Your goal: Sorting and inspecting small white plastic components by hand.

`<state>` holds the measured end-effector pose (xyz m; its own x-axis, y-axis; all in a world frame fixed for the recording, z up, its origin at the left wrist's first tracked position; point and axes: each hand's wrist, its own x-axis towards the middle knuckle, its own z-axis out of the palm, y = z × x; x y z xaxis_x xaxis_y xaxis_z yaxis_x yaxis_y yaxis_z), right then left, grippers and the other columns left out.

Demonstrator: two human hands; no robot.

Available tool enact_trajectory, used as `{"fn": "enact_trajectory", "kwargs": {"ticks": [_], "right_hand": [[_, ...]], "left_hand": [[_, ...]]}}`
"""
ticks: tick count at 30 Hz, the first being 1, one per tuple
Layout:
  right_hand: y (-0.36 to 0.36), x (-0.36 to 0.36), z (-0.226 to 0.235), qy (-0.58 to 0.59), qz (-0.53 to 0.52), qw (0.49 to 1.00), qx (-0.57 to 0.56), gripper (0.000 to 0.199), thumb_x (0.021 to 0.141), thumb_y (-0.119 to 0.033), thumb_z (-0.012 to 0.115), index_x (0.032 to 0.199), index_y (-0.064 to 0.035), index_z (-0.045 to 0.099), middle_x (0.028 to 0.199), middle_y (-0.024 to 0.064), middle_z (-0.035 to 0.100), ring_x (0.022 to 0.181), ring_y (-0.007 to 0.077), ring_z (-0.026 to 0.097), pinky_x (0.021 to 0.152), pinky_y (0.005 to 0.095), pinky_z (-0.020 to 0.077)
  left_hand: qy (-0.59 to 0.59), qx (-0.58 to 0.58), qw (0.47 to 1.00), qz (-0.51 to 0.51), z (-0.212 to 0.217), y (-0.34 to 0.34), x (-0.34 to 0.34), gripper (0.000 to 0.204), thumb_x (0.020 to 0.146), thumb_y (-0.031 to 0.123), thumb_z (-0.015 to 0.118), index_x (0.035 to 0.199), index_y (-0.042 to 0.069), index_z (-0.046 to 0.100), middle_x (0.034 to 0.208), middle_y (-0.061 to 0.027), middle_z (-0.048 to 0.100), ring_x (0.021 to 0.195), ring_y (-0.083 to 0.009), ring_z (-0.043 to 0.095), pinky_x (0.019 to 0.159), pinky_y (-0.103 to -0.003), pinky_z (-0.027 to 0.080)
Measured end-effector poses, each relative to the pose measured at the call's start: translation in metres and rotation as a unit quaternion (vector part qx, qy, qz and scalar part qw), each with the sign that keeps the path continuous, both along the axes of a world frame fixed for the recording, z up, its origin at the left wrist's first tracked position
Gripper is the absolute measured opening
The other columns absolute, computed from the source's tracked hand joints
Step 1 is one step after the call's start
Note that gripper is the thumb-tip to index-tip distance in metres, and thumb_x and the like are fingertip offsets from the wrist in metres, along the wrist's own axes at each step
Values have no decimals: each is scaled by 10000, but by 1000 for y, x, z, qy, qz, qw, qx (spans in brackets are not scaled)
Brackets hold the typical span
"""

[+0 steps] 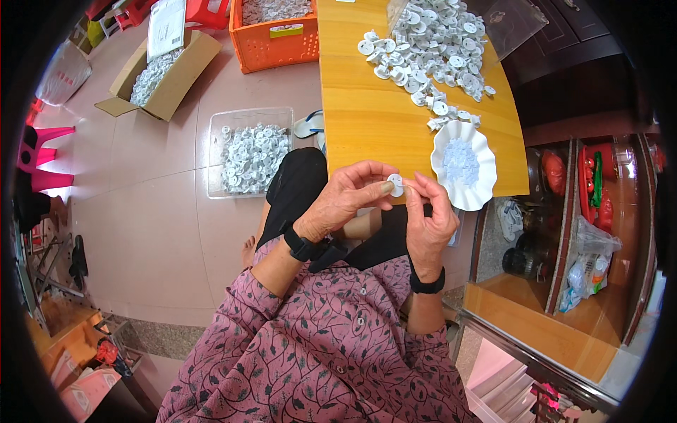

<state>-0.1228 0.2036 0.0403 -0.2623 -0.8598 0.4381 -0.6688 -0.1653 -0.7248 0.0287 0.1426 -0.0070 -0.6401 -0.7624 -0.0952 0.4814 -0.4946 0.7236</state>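
My left hand [350, 195] pinches a small round white plastic part [396, 185] between thumb and forefinger, just in front of the near edge of the wooden table [367, 113]. My right hand [428, 215] meets it from the right, its fingertips touching the same part. A white scalloped dish [479, 185] holding tiny pale blue pieces [460, 161] sits on the table just right of the hands. A heap of the same white parts [434, 42] spreads over the far half of the table.
On the floor at left stands a clear plastic tray [215, 185] of white parts, farther off an open cardboard box [180, 74] and an orange crate [278, 42] with more. A low shelf unit [564, 282] with bags and red items stands at right.
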Motion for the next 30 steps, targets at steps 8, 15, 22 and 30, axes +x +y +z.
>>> {"fn": "enact_trajectory", "kwargs": {"ticks": [8, 15, 22, 30], "right_hand": [[1, 2, -1, 12, 6, 1000, -10, 178, 875, 14, 687, 1050, 7, 660, 913, 106, 701, 760, 175, 681, 664, 281, 551], [1, 4, -2, 0, 4, 1000, -6, 195, 872, 20, 685, 1065, 10, 660, 919, 105, 703, 757, 162, 680, 668, 270, 552], [1, 5, -3, -10, -2, 1000, -15, 210, 865, 20, 693, 1072, 17, 662, 921, 97, 718, 776, 135, 680, 692, 257, 547], [2, 4, -7, -173, -46, 984, 26, 238, 872, -14, 704, 1095, 30, 632, 925, 113, 742, 816, 108, 674, 746, 245, 528]], "left_hand": [[16, 15, 1000, -4, -2, 0, -1, 288, 975, 109, 605, 1233, -18, 595, 1135, -93, 655, 980, -178, 674, 842, -281, 561], [21, 36, 999, 0, -3, 0, 0, 297, 978, 115, 603, 1245, -16, 597, 1145, -89, 654, 966, -158, 662, 848, -281, 562], [33, 34, 999, -5, -4, -1, 1, 307, 979, 117, 603, 1255, -16, 595, 1129, -97, 656, 936, -144, 660, 817, -272, 563], [-32, -63, 997, 29, -1, 5, -8, 243, 961, 103, 631, 1175, -10, 625, 949, -69, 692, 792, -102, 663, 737, -236, 555]]}}
